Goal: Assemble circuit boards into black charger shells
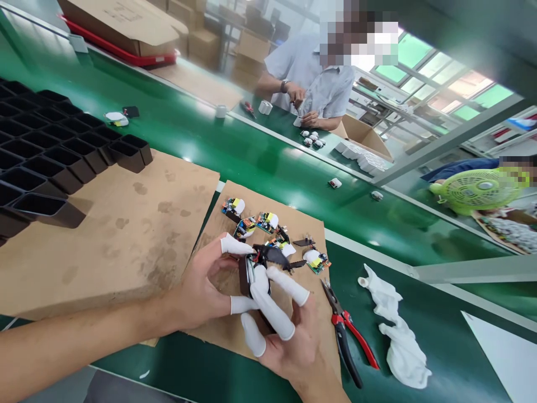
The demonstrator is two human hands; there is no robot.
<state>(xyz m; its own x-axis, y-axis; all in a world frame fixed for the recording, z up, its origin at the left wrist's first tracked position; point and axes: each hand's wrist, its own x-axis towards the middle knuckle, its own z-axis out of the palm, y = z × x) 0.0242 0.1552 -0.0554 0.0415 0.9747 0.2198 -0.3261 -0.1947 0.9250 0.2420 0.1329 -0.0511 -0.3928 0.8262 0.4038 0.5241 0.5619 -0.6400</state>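
Observation:
My left hand [201, 291] and my right hand [285, 330] wear white finger cots and meet over a brown cardboard sheet [235, 330]. Together they pinch a small circuit board with a black insulating wrap [262, 263], the left from the left side, the right from below. Several more small boards with yellow and white parts [255, 221] lie on the cardboard just beyond my fingers. Thin black sheet pieces [302, 243] lie beside them.
Red-handled pliers [350, 336] and a white cloth [396, 330] lie right of my hands. A black honeycomb tray [50, 157] rests on a second cardboard sheet [117, 240]. Across the green belt [188, 129] a person handles white parts; a green fan [474, 190] stands right.

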